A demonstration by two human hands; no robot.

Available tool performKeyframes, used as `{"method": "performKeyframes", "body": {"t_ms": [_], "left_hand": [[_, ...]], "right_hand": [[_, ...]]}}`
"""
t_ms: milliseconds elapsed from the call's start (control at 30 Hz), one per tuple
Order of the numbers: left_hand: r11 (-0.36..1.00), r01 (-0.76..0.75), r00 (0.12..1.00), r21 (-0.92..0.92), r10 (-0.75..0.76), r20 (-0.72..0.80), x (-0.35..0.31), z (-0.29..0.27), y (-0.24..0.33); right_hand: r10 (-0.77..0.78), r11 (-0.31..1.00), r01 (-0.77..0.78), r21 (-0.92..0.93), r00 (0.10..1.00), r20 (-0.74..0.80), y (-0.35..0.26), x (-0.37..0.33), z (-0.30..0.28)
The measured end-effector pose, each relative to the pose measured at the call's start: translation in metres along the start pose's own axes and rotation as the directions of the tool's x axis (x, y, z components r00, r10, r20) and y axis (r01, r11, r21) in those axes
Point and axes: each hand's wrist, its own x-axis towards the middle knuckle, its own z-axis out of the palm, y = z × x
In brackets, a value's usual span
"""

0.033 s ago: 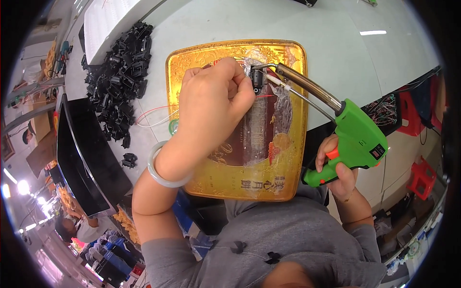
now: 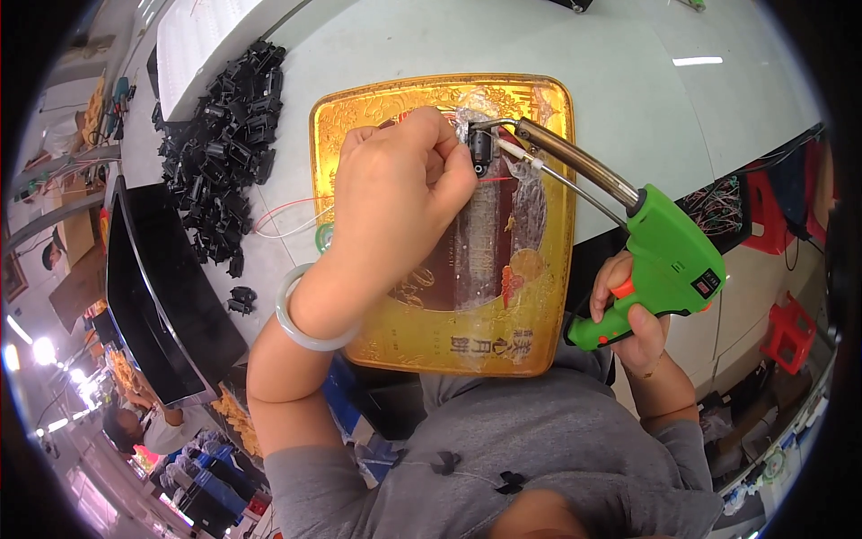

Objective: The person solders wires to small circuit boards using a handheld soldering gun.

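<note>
My left hand (image 2: pixel 395 180) is closed in a pinch over the gold tin lid (image 2: pixel 368 337), thumb and fingertips beside a small black plastic part (image 2: pixel 481 149). What the fingertips hold is hidden. A red and a white wire (image 2: pixel 274 235) run out from under this hand to the left. My right hand (image 2: pixel 636 332) grips a green soldering gun (image 2: pixel 669 251) by its handle, fingers by the orange trigger. The bent iron tip (image 2: pixel 492 124) reaches the top end of the black part, and the thin solder feed tube (image 2: pixel 521 156) points at its side.
A heap of similar black parts (image 2: pixel 215 153) lies left of the lid, with a couple apart below (image 2: pixel 241 299). A white tray (image 2: pixel 193 54) stands behind it. A dark monitor (image 2: pixel 162 296) is at left. Bundled wires (image 2: pixel 709 211) and red stools (image 2: pixel 790 332) are at right.
</note>
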Motion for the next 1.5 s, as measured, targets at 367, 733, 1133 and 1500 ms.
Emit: {"method": "performKeyframes", "body": {"t_ms": [367,733,1133,1500], "left_hand": [[1.0,0.006,1.0,-0.001,-0.006,-0.007,0.0,-0.001,0.001],[1.0,0.007,1.0,0.008,-0.007,0.004,0.001,-0.002,0.002],[0.999,0.029,1.0,-0.025,-0.029,0.008,0.0,-0.002,0.0],[0.998,0.022,1.0,-0.057,-0.022,-0.001,0.0,-0.001,-0.002]], "right_hand": [[-0.011,0.999,0.011,-0.043,1.0,0.006,-0.001,0.001,0.002],[-0.03,1.0,0.03,0.0,0.999,0.036,0.003,0.001,-0.004],[-0.094,0.993,0.098,-0.06,0.993,0.066,0.005,0.0,-0.011],[-0.081,0.994,0.082,-0.07,0.997,0.02,-0.009,0.0,-0.011]]}}
